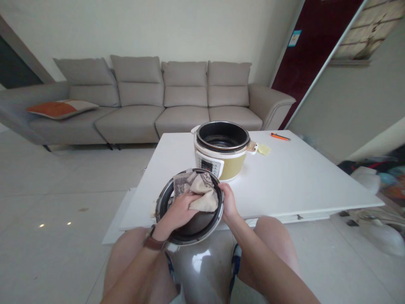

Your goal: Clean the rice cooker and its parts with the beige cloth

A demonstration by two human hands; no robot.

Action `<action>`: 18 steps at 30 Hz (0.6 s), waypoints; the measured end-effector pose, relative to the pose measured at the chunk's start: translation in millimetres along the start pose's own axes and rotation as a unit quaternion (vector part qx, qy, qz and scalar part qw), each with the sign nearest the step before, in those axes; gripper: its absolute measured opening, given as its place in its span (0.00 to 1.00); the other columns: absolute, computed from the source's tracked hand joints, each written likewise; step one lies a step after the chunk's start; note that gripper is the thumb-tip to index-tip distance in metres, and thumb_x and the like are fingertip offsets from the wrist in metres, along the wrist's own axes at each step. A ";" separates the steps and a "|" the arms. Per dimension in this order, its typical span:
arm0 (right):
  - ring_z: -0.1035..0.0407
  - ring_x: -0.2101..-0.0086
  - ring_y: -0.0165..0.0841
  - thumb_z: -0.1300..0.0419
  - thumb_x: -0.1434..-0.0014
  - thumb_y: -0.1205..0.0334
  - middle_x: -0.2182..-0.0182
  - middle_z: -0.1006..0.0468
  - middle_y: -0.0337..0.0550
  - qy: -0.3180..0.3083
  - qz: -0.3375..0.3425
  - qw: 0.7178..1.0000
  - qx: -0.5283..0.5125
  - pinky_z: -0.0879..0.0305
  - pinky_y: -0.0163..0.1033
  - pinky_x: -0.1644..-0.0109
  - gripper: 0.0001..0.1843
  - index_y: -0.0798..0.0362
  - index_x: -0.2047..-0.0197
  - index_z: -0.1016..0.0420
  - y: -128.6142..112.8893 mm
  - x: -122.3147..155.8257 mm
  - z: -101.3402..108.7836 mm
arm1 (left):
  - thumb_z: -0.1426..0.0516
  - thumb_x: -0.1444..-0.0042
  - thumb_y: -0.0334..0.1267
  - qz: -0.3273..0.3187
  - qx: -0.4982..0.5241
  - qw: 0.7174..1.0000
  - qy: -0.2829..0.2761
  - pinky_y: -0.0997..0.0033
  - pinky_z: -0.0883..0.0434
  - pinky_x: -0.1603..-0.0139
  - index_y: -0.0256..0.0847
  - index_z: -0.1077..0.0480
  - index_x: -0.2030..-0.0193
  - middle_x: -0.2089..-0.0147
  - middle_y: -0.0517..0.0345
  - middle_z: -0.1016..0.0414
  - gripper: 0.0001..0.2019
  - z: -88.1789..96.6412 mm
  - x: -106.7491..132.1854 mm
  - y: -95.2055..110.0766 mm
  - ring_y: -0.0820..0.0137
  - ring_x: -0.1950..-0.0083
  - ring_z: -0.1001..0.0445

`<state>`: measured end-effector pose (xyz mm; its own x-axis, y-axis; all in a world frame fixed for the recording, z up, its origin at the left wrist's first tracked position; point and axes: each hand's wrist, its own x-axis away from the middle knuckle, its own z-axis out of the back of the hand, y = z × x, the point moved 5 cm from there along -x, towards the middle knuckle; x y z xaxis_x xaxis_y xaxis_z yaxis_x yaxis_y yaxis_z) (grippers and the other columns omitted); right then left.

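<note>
- While your left hand grasps the cloth inside the lid, your right hand grips its rim.
- Lid's near the bench; slack rim grip could drop it.

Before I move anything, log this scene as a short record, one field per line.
Left hand: on the patterned cloth, against the lid's inner side
Right hand: gripping the rim of the pressure cooker lid
Cooker: electric pressure cooker, open, on the white table
Right of cooker: flat yellow piece; beyond it, slim orange tool
Background: sofa with orange-and-white cushion
</note>
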<state>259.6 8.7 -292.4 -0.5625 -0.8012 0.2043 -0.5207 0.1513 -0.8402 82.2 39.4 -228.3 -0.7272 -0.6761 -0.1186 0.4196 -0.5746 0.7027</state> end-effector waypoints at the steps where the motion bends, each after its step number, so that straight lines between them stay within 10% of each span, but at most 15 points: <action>1: 0.32 0.65 0.34 0.33 0.52 0.56 0.72 0.23 0.34 0.000 0.004 1.000 0.004 0.35 0.38 0.57 0.06 0.49 0.73 0.23 -0.4 -0.2 0.2 | 0.41 0.42 0.33 0.006 0.014 1.000 -0.022 0.55 0.30 0.34 0.44 0.18 0.44 0.41 0.51 0.18 0.20 4.0 2.1 -5.0 0.54 0.39 0.23; 10: 0.34 0.66 0.33 0.33 0.52 0.56 0.73 0.25 0.34 0.007 -0.009 1.000 0.017 0.37 0.37 0.59 0.06 0.48 0.74 0.24 -1.3 -0.8 0.7 | 0.40 0.44 0.42 0.142 0.193 0.955 0.173 0.47 0.24 0.39 0.38 0.20 0.47 0.48 0.48 0.16 0.20 35.8 2.4 -58.2 0.50 0.45 0.18; 18: 0.34 0.65 0.34 0.34 0.51 0.57 0.72 0.24 0.34 0.002 -0.001 1.000 0.011 0.36 0.38 0.57 0.06 0.49 0.74 0.24 0.8 -2.6 1.0 | 0.41 0.43 0.33 -0.004 0.074 0.995 -0.065 0.51 0.38 0.26 0.45 0.21 0.39 0.34 0.51 0.24 0.24 1.1 -0.2 -1.6 0.53 0.31 0.29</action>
<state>261.3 10.3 -294.1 -0.5635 -0.7996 0.2075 -0.5081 0.1374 -0.8503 81.1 40.9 -228.6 -0.7981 -0.6013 -0.0391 0.3360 -0.4980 0.7994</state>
